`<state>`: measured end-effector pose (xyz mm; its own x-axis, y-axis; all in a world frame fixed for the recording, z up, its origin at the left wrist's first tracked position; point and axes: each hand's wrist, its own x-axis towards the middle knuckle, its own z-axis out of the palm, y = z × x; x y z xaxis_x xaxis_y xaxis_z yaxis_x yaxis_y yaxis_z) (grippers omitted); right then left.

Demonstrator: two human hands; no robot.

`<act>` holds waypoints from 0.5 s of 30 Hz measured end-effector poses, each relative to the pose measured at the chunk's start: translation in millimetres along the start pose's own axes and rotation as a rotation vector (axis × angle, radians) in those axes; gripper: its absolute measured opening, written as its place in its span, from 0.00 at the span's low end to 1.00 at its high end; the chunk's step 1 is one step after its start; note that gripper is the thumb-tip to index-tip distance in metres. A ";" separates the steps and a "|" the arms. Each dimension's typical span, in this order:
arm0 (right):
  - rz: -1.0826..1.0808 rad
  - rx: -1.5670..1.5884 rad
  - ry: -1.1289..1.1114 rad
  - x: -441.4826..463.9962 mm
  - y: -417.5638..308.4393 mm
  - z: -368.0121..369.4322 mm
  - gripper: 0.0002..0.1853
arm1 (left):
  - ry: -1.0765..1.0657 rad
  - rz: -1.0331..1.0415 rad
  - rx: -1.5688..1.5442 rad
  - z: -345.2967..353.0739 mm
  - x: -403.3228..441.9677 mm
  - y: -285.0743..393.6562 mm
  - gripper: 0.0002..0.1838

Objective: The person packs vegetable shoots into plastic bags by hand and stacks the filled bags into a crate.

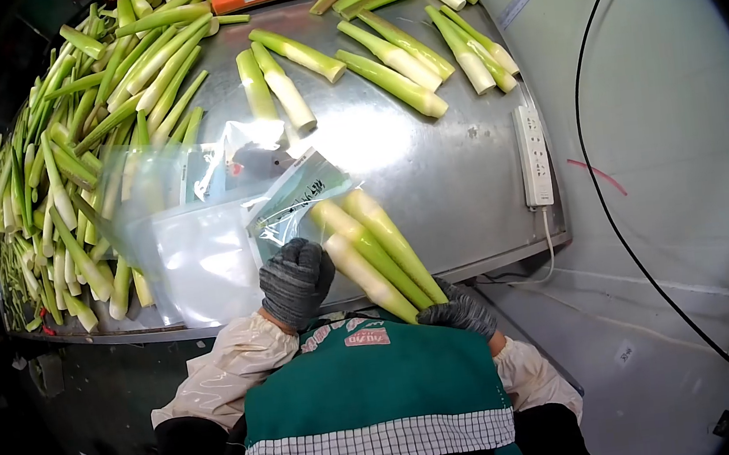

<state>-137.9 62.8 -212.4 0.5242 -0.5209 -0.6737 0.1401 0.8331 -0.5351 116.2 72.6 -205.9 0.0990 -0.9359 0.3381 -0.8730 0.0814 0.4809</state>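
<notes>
At left, the clear bag (209,270) lies over the tabletop (466,181), and the left hand (297,279) is clenched on its near edge; this hand should, I think, keep the film spread, without folds. Next come three stems (374,253), their pale ends at the bag's printed part — whether inside, I cannot tell. The right hand (462,310) grasps their lower ends; it should better guide them gently and together. The stems look smooth and tapering — the left one palest, the others greener with cream ends.
</notes>
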 end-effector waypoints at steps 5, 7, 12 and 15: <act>-0.108 -0.304 0.131 -0.2 3.0 11.8 0.36 | -0.012 0.173 -0.006 -4.6 2.7 -2.0 0.07; -0.182 -0.372 0.183 0.9 1.1 15.0 0.36 | -0.043 0.251 0.041 -1.7 3.3 -4.4 0.07; -0.114 -0.287 0.137 6.0 2.5 10.4 0.37 | -0.123 0.175 0.127 8.5 -12.6 -9.8 0.06; -0.128 -0.173 0.125 4.0 4.0 17.3 0.37 | -0.165 0.044 0.140 12.0 -24.7 -7.0 0.07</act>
<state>-120.7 67.3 -208.4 0.4020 -0.6484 -0.6465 0.0471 0.7198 -0.6926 114.2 91.1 -227.3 -0.0101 -0.9769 0.2136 -0.9336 0.0857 0.3478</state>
